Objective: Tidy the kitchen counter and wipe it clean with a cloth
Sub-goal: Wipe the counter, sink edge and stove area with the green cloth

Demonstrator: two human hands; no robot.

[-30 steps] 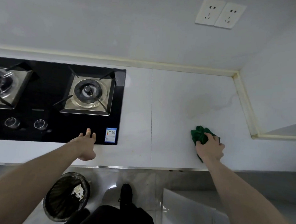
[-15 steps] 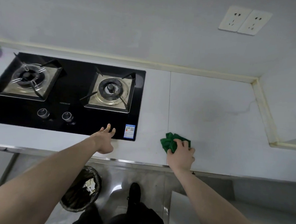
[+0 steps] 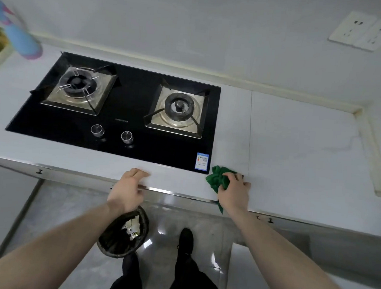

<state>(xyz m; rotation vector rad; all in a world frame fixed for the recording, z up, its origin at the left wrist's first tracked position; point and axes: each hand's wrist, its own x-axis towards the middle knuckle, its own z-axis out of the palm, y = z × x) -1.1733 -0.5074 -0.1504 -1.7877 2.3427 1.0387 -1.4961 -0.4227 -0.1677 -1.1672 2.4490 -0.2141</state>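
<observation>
Right hand [image 3: 234, 191] has the green cloth [image 3: 216, 179] bunched up, fingers [image 3: 232, 176] curled over it, pressing it onto the white tabletop [image 3: 296, 150] near the front edge, just beside the front right corner of the black gas hob [image 3: 128, 118]. Left hand [image 3: 126, 190] sits at the tabletop's front edge, fingers loosely curled together, holding nothing. Bin [image 3: 124, 234] on the floor below it. Blue bottle [image 3: 18, 33] far left by the wall.

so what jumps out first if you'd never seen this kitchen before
The black two-burner gas hob set into the pale counter dominates the middle. Just off its front right corner, the right hand presses a bright green cloth onto the counter, while the left hand rests at the counter's front edge.
</observation>
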